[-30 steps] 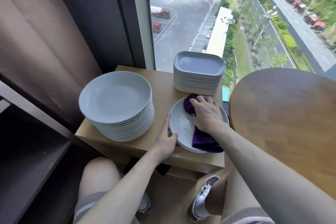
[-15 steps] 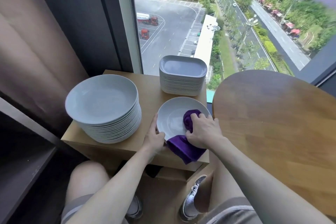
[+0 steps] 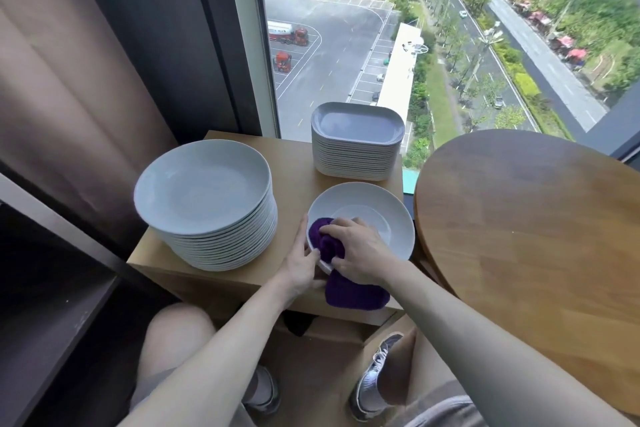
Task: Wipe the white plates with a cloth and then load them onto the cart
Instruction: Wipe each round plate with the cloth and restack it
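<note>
- Plate [image 3: 377, 215] sat flat on the stand [image 3: 298, 163], front-right corner, just in front of the rectangular stack [image 3: 356, 139].
- Left hand [image 3: 301, 267] gripped the plate's near-left rim. Thumb lay up along the rim's outside and a finger sat on the rim edge.
- Right hand [image 3: 360, 253] was clenched over the cloth [image 3: 356, 295], fingers curled, pressing it into the plate's near-left part.
- Cloth was purple. The bunched part lay inside the plate under the right hand, and the rest hung over the near rim and past the stand's front edge.
- The two hands were nearly touching at the plate rim.
- Round stack [image 3: 204, 191] took the stand's left half, close beside the plate. Can't tell if they touched.
- Rectangular stack stood at the back right, by the window [image 3: 346, 45].
- Round table [image 3: 519, 218] was just right of the stand, top bare wood.
- Curtain [image 3: 69, 97] hung at the left.
- Person's knees and shoes [image 3: 372, 378] were in view below the stand.
</note>
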`<move>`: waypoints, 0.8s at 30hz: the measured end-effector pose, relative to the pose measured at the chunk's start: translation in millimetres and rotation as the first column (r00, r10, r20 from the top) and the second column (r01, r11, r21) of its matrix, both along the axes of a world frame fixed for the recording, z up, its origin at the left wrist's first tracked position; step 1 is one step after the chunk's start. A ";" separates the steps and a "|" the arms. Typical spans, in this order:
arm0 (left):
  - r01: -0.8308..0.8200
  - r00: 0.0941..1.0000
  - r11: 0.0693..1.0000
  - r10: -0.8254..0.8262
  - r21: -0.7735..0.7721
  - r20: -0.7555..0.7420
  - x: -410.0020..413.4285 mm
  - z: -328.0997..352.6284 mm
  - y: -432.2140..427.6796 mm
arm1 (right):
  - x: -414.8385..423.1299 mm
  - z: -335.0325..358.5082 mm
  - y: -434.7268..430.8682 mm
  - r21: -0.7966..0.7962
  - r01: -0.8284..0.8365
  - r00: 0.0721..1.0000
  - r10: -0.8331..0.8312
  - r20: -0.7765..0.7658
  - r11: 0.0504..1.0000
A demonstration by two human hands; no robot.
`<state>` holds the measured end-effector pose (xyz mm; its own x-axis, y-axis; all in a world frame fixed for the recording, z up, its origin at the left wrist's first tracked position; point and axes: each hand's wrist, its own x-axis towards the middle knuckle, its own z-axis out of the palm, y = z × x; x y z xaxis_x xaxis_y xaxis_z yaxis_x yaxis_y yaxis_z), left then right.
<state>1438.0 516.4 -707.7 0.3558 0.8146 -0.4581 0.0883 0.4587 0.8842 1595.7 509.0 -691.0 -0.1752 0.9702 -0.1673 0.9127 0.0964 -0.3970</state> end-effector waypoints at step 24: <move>-0.125 0.985 0.992 0.125 0.011 -0.118 9.3 -4.7 3.9 | 25.9 23.6 -17.2 -0.022 0.260 0.894 -0.232 0.382 0.965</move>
